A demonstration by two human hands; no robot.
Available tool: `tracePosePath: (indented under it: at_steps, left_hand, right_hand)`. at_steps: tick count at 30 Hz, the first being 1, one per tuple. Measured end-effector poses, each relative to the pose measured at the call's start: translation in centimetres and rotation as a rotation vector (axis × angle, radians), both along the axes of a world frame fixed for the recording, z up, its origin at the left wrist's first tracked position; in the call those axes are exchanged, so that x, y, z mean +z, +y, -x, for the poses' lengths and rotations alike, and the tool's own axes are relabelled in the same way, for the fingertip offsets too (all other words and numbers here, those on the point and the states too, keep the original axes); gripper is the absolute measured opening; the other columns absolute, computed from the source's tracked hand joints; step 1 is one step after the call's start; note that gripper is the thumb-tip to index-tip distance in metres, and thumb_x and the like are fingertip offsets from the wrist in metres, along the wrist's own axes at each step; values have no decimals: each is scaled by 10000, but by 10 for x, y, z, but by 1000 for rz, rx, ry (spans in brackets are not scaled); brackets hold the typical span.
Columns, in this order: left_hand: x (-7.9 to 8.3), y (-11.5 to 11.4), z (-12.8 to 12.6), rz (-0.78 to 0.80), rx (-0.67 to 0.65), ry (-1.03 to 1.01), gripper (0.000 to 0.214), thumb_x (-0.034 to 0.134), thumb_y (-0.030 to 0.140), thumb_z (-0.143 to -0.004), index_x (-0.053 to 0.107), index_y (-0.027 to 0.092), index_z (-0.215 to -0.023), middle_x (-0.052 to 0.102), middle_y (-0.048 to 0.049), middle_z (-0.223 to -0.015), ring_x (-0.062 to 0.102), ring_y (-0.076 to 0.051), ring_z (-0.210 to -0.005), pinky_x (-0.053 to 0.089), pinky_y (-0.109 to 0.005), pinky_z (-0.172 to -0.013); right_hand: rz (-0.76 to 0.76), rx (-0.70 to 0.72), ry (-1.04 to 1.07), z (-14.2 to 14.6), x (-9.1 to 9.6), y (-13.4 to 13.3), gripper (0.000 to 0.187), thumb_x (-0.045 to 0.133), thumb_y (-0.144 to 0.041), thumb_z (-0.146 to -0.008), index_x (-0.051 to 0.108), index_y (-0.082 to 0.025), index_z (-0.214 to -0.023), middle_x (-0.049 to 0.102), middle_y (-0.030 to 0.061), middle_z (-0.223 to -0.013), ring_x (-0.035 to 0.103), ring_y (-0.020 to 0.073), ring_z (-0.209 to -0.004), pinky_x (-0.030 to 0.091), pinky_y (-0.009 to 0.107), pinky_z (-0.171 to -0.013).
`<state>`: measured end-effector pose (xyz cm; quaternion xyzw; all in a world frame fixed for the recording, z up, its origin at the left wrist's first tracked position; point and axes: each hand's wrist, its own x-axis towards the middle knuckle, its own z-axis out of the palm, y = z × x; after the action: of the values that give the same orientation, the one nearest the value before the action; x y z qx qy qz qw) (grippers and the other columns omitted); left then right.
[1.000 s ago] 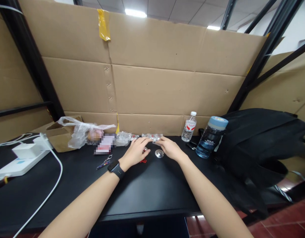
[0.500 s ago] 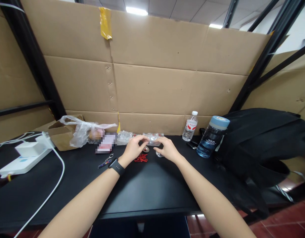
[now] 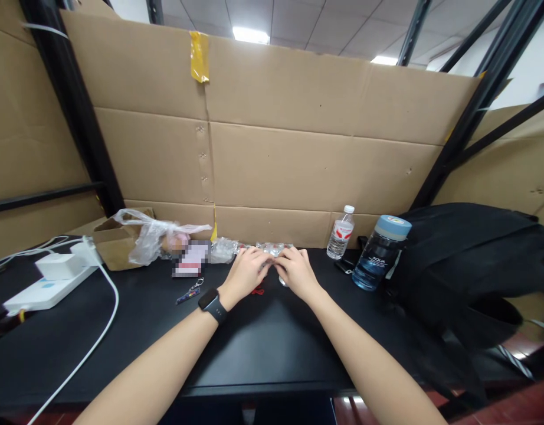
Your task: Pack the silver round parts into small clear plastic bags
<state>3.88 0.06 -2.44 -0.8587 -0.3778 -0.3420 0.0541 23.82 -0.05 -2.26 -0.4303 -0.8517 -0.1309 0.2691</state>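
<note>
My left hand (image 3: 249, 270) and my right hand (image 3: 295, 270) meet over the back middle of the black table, fingertips pinched together. Whatever they pinch between them is too small and too hidden to name. Under my left hand a bit of red cord (image 3: 258, 290) pokes out; most of the red pieces are covered. Beside my right fingers lies a small shiny round piece (image 3: 282, 282), partly hidden. Behind the hands rest clear plastic packets (image 3: 274, 248) with small items inside. A keychain (image 3: 190, 291) lies left of my watch wrist.
To the left are a white power strip (image 3: 51, 289) with cables, a cardboard box (image 3: 117, 242) and a plastic bag (image 3: 148, 239). A small water bottle (image 3: 341, 233), a blue-lidded bottle (image 3: 380, 254) and a black backpack (image 3: 467, 265) stand right. A cardboard wall (image 3: 276, 177) closes the back.
My hands have come together from slightly apart, and their fingertips now meet. My left hand covers most of the red pieces. The view has tilted up a little.
</note>
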Motion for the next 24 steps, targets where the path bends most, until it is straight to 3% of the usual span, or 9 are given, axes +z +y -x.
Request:
tracePosePath:
  at_steps: [3,7,9,12,15,18,21,24]
  left_hand:
    - [8,9,17,-18,87,23,175,513,223,-967,687,236,-978,738,-63,-1010,609,-246,-1017,387,-415,-925]
    - [19,31,69,-83,328,-102,198,497,255,-962,680,231,-1036,732,-78,-1143,620,-263,-1108,357,-433,-1007]
    - [18,42,96,-54,381,-45,186,517,250,-929,681,232,-1016,741,-71,-1138,637,-264,-1105,362,-418,-1022]
    - [7,54,119,94,434,170,175,547,254,-873,701,233,-953,771,-74,-959,692,-280,-971,421,-385,-934]
    - [-7,60,125,205,451,255,216,551,265,-847,704,241,-998,772,-74,-947,706,-283,-955,444,-361,-892]
    - [-17,62,123,312,422,245,302,571,328,-836,695,247,-1099,762,-76,-1078,686,-294,-1050,438,-378,-948]
    - [-21,65,123,394,375,228,386,559,452,-858,701,266,-1166,727,-75,-1214,653,-294,-1134,426,-387,-997]
    - [-24,69,123,435,316,218,435,451,546,-922,734,277,-1112,706,-69,-1261,617,-301,-1196,423,-398,-1002]
  right_hand:
    - [-8,-33,49,0,3,-2,211,585,-297,-955,694,-246,-1129,648,103,-1160,530,272,-1086,332,410,-902]
    - [-1,-77,120,-4,7,-3,266,557,-278,-947,664,-232,-1186,614,114,-1209,539,270,-1090,338,408,-928]
    - [1,-79,132,-5,7,-2,282,558,-259,-934,653,-230,-1198,603,113,-1221,540,266,-1105,341,401,-936]
    - [28,-54,116,-6,4,0,284,568,-245,-919,651,-233,-1190,596,108,-1241,540,265,-1136,343,396,-942]
    - [92,-22,81,-5,-3,3,259,578,-257,-917,658,-236,-1162,599,111,-1272,532,270,-1179,338,402,-946]
    - [185,14,43,0,-12,5,277,591,-309,-927,650,-244,-1189,601,120,-1319,516,283,-1233,329,422,-961]
    - [298,70,12,9,-19,9,401,648,-402,-901,617,-259,-1274,578,129,-1386,515,305,-1260,340,433,-957]
    - [390,111,30,18,-23,16,454,685,-429,-876,609,-262,-1292,622,123,-1333,568,304,-1205,371,401,-913]
